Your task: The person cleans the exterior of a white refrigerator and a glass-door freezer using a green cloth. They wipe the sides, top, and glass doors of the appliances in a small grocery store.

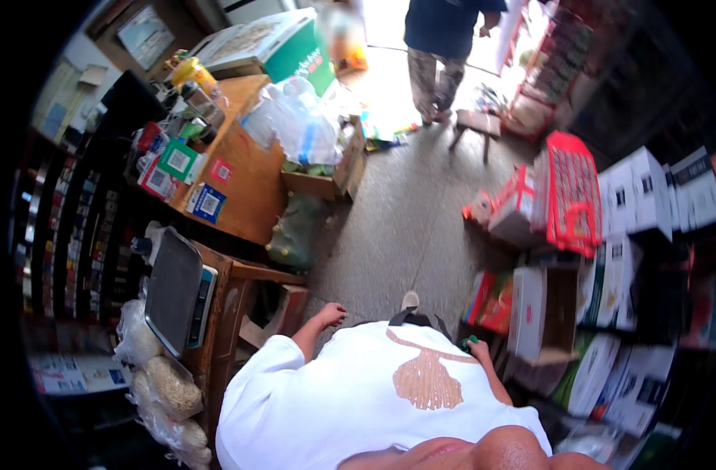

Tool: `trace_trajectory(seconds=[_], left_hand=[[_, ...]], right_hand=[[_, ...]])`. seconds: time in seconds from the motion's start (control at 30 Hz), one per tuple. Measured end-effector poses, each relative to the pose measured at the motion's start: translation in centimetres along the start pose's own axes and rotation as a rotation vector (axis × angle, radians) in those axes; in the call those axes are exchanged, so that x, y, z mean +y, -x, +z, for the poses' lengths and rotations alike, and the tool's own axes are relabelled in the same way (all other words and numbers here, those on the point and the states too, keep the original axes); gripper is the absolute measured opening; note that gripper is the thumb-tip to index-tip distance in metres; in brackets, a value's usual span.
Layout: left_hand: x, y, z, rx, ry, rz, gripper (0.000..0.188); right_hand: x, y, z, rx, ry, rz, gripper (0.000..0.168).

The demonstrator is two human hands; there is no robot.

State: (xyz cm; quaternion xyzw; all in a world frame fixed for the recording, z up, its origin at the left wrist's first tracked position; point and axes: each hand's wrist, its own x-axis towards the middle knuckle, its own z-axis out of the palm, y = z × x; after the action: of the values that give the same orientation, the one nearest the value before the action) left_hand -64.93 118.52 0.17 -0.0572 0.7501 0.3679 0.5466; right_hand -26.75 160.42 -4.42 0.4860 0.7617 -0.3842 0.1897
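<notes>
My left hand hangs beside my hip, over the floor; its fingers are loosely curled and nothing shows in them. On the other side, my right hand is closed on a green cloth-like item, partly hidden by the hand and my white shirt. A flat weighing scale lies on a wooden counter to the left. Beyond it, a wooden desk bears payment-code cards and a yellow container. White plastic bags lie over a cardboard box at the desk's end.
Grey floor runs towards a bright doorway, where another person stands or walks. A small wooden stool stands near them. Along the right are stacked cartons, red packages and an open box. Bagged dry goods sit at lower left.
</notes>
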Motion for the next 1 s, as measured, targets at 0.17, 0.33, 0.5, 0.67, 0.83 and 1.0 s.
trace_trajectory(seconds=[0.17,0.33,0.5,0.67,0.83,1.0], left_hand=[[10.3,-4.3,-2.3,0.212,0.128,0.117,0.030],[15.4,-11.3,-6.4,0.164,0.113,0.030,0.026],[20.0,-21.2,-13.3,0.151,-0.197,-0.142,0.011],[36.4,-29.3,-17.1,0.247,0.117,-0.080,0.009],[55.1,-34.3,-19.6,0.152,0.231,0.071,0.023],[69.1,-43.3,-21.5,0.165,0.225,0.189,0.026]], right_hand=[[-12.7,-11.0,-9.2,-0.070,-0.032,-0.007,0.036],[-22.1,-25.8,-15.0,-0.096,-0.283,-0.044,0.024],[-32.5,-35.2,-20.3,0.033,-0.243,-0.130,0.026],[-36.8,-41.1,-24.8,0.124,0.125,-0.239,0.049],[-37.2,-52.1,-25.8,-0.073,-0.225,-0.068,0.034],[-43.9,-57.1,-30.5,-0.078,0.070,0.025,0.040]])
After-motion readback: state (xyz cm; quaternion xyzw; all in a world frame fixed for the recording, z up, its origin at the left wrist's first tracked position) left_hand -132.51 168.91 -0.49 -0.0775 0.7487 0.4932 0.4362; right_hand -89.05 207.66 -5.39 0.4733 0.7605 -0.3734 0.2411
